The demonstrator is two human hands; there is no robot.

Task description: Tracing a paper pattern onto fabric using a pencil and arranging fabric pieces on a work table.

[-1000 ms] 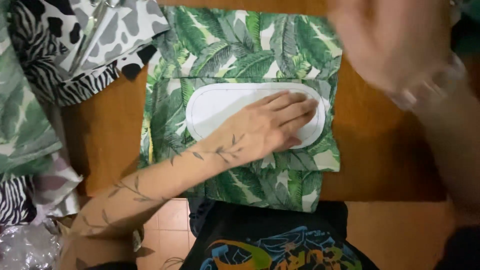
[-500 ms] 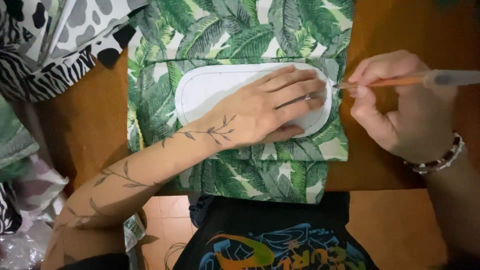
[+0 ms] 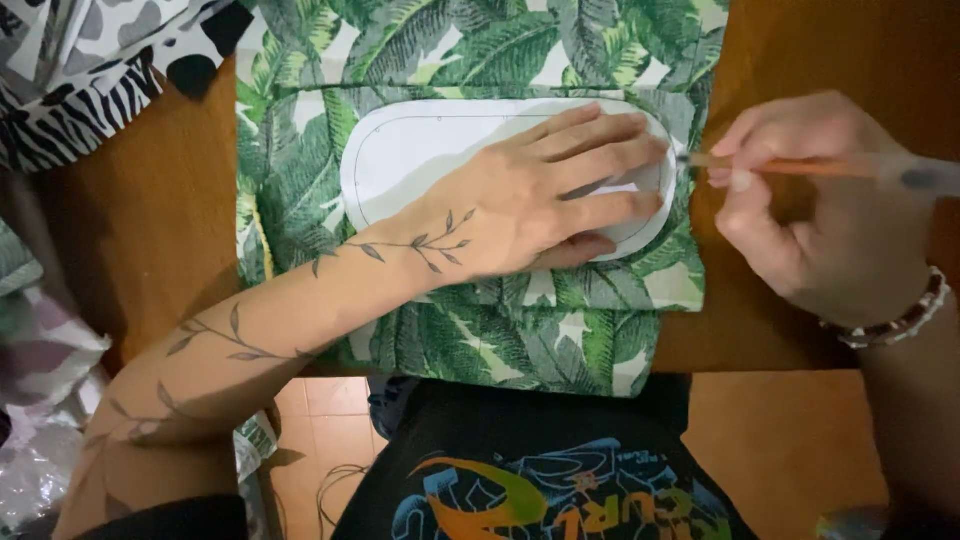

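A folded piece of green leaf-print fabric (image 3: 300, 180) lies on the brown wooden table (image 3: 150, 240). On it rests a white oval paper template (image 3: 420, 150). My left hand (image 3: 530, 200) lies flat on the template, fingers spread and pointing right, pressing it down. My right hand (image 3: 810, 200) grips an orange pen (image 3: 800, 168) with a blurred cap end, its tip touching the template's right edge. A beaded bracelet (image 3: 900, 320) circles my right wrist.
A pile of black-and-white zebra and animal-print fabric (image 3: 90, 70) sits at the upper left. More cloth and crumpled plastic (image 3: 40, 400) hang at the left edge. Below the table edge are my dark printed shirt (image 3: 540, 470) and an orange tiled floor (image 3: 320, 420).
My right hand came down from above, blurred, and now holds the pen at the template's right edge. The view has moved closer. My left hand stays on the template.
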